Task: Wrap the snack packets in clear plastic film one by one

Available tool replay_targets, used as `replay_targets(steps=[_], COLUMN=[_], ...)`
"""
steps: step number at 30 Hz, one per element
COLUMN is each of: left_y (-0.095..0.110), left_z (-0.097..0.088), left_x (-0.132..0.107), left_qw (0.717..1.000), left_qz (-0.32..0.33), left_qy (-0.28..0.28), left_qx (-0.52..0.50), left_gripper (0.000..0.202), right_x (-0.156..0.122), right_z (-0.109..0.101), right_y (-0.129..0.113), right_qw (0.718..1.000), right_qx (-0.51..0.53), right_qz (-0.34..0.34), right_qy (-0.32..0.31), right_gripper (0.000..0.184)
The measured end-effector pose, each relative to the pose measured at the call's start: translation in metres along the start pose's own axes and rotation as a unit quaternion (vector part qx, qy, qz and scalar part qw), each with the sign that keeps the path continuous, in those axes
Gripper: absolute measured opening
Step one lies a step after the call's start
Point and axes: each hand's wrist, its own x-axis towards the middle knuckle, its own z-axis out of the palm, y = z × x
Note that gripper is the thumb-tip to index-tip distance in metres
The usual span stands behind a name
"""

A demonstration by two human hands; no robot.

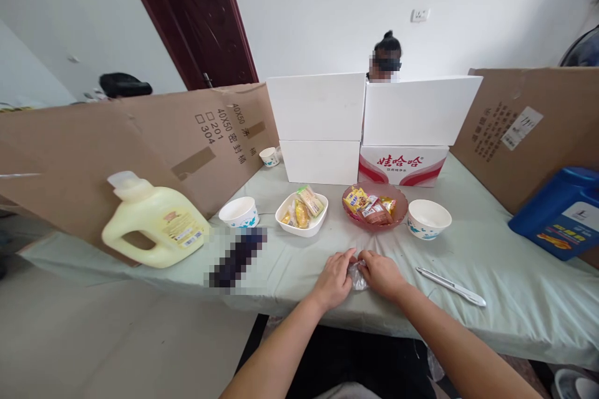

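In the head view, a pink bowl [402,207] stands on the cloth-covered counter [290,280], holding small packets [374,215]. Nearer the person than that bowl, a crumpled clear bag [358,277] sits low over the counter's near part. The left hand [334,277] and the right hand [380,273] meet at it from either side, the fingers of both clamped on its plastic; how much they grip is hidden.

Just right of the pink bowl is a paper bowl [429,227]; nearer and to the right of it lies a slim white tool [452,287]. Left of the pink bowl, a white dish [304,232] holds more wrapped snacks [302,215], and farther left come a second paper bowl [246,220], a blurred dark thing [238,259] and a tilted yellow jug [180,221]. Well to the bowl's right, a blue bottle [552,218] leans. Behind the bowl stand a red-and-white carton [402,165] and white boxes [318,106]; beyond these, another person's head [387,53] shows.
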Motion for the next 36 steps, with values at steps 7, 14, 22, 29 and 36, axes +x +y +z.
replay_targets(steps=[7,14,22,29,36], left_y=[0.004,0.006,-0.009,-0.013,-0.005], left_z=[-0.001,0.001,0.008,0.007,-0.001], left_x=[0.005,0.006,-0.002,-0.006,-0.004], left_qw=[0.998,0.997,0.984,0.976,0.987], left_qz=[-0.05,-0.062,-0.09,-0.105,-0.098], left_qy=[0.031,0.04,0.149,0.177,0.117], left_qx=[0.013,0.037,-0.028,-0.065,-0.057], left_gripper=[0.029,0.023,0.033,0.022,0.018], right_x=[-0.001,-0.025,-0.027,-0.055,-0.07], right_z=[0.013,0.007,0.03,0.033,-0.009], right_y=[0.002,0.0,-0.002,-0.022,0.022], right_qw=[0.999,0.981,0.985,0.984,0.981], right_qx=[-0.012,-0.04,-0.025,-0.021,0.015], right_qz=[-0.004,-0.078,-0.169,-0.178,-0.163], right_qy=[0.044,0.171,0.019,-0.009,0.105], right_gripper=[0.03,0.038,0.082,0.072,0.045])
